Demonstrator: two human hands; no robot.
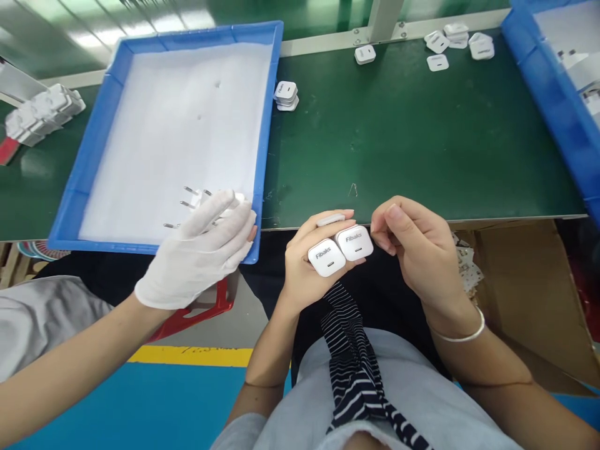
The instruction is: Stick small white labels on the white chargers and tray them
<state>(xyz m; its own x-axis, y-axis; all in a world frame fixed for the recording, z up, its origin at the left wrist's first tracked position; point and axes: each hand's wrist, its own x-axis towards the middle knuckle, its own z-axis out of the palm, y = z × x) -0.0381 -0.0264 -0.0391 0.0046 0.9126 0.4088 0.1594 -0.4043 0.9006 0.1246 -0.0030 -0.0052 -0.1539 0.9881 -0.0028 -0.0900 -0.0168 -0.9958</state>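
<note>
Two white charger plugs stand side by side in my left hand (pixel 296 265), their front faces up, each with a "Fibaks" print and a small port. The nearer plug (pixel 323 261) lies slightly left of the other plug (pixel 355 244). A thin white cap piece (pixel 330 219) rests between the fingers of the same hand. Just right of the plugs, my right hand (pixel 417 244) is closed, thumb pressed against the curled fingers. Whether something small is pinched there is hidden.
A co-worker's white-gloved hand (pixel 201 244) reaches over plugs with metal prongs (pixel 190 203) in a blue tray (pixel 272 125). Stacked caps (pixel 287 94) stand beside it on the green table (pixel 398 144). More caps (pixel 438 62) and another blue tray (pixel 544 81) are farther right.
</note>
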